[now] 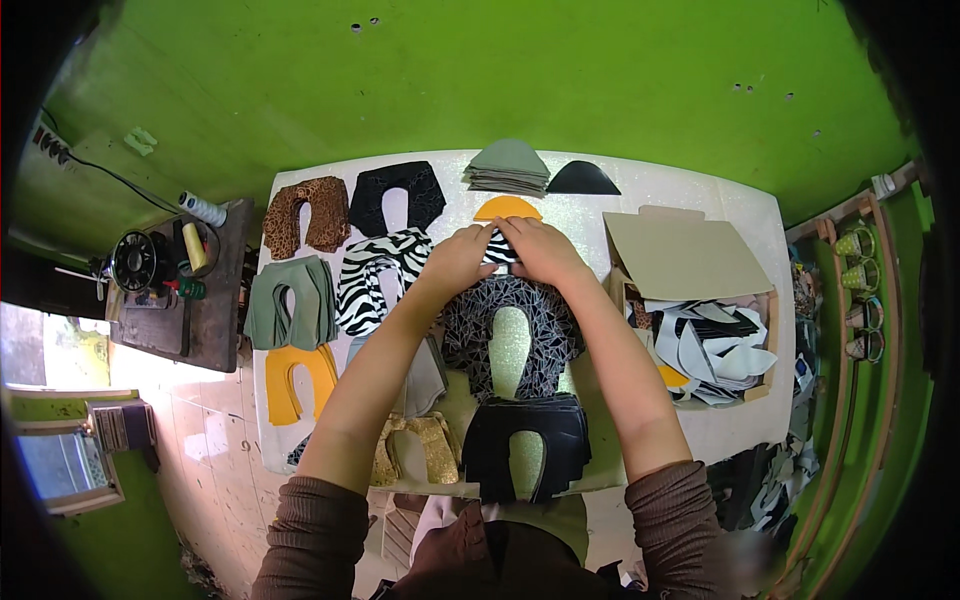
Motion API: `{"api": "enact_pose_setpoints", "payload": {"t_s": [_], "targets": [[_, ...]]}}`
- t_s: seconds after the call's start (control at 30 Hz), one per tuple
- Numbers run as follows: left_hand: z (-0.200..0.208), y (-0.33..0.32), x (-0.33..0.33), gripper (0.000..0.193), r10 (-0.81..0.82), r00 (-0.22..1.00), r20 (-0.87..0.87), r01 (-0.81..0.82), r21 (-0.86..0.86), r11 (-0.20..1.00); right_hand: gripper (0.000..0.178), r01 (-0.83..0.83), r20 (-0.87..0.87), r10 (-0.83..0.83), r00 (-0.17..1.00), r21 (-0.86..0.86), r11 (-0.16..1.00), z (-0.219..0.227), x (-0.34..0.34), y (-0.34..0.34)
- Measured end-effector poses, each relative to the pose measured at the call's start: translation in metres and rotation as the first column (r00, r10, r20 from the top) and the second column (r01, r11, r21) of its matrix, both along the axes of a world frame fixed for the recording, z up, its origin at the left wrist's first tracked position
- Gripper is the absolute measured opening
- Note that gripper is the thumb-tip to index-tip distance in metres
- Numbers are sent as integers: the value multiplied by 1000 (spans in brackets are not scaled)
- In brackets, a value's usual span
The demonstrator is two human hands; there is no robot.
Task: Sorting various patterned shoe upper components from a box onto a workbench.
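a head-down view over a pale glittery work table [700, 200] against a bright green wall. at far left a dark side bench holds a black sewing machine [135, 262] and a white thread cone [203, 209]. on the table's left lie horseshoe-shaped cut fabric pieces: a brown leopard-print piece [305, 215], a sage green piece [290, 300], a mustard yellow piece [295, 380], a black lace piece [398, 195] and a zebra-striped piece [375, 275]. the left hand [458, 258] and the right hand [540, 250] meet at the table's centre, fingertips pressed together on a small zebra-striped half-round piece [498, 250], pinching it from both sides. it lies directly between the hands, equally near each, its long axis running left to right, just above a black crackle-print horseshoe piece [510, 310] and below an orange half-round piece [507, 208]. nearer the body sit a gold glitter piece [425, 445] and a stack of black horseshoe pieces [525, 440]. further back are a stack of grey half-rounds [508, 167] and a black half-round [582, 180]. at right an open cardboard box [680, 255] holds black and white scraps.
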State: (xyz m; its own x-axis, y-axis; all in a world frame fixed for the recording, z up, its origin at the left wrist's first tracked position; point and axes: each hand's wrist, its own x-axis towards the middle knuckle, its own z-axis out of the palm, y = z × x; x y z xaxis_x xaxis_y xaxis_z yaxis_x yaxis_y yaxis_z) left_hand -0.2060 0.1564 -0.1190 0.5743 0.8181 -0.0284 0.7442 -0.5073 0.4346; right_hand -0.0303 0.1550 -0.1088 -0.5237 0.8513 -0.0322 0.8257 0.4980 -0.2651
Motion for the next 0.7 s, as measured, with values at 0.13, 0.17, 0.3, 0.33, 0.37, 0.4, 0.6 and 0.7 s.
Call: {"api": "enact_pose_setpoints", "payload": {"t_s": [0.13, 0.17, 0.3, 0.33, 0.37, 0.4, 0.6, 0.7], "targets": [[3, 0, -2, 65, -9, 1000, -22, 10, 34, 999, 72, -7, -19, 6, 1000, -31, 1000, 2, -2, 1], [-2, 0, -3, 67, -5, 1000, 28, 2, 122, 993, 72, -18, -41, 19, 999, 18, 1000, 3, -3, 1], [-3, 6, -1, 65, 17, 999, -52, -19, -42, 999, 70, -4, -7, 3, 1000, -92, 996, 4, -7, 6], [-5, 8, 1, 65, 17, 999, -51, -19, -42, 999, 70, -4, -5, 3, 1000, -91, 996, 2, -6, 7], [-7, 10, 2, 62, 21, 998, -53, -24, -48, 999, 67, 0, -11, -1, 1000, -99, 995, 0, -4, 9], [-8, 11, 3, 59, 25, 998, -55, -28, -53, 998, 64, 4, -17, -6, 1000, -106, 994, -2, -3, 10], [-15, 13, -3, 52, 37, 999, -3, -37, -52, 998, 49, 17, -3, -17, 1000, -98, 995, -5, -8, 13], [-13, 11, -4, 50, 27, 999, 21, -26, -59, 998, 49, 11, 2, -11, 1000, -124, 992, -3, -7, 15]]}}
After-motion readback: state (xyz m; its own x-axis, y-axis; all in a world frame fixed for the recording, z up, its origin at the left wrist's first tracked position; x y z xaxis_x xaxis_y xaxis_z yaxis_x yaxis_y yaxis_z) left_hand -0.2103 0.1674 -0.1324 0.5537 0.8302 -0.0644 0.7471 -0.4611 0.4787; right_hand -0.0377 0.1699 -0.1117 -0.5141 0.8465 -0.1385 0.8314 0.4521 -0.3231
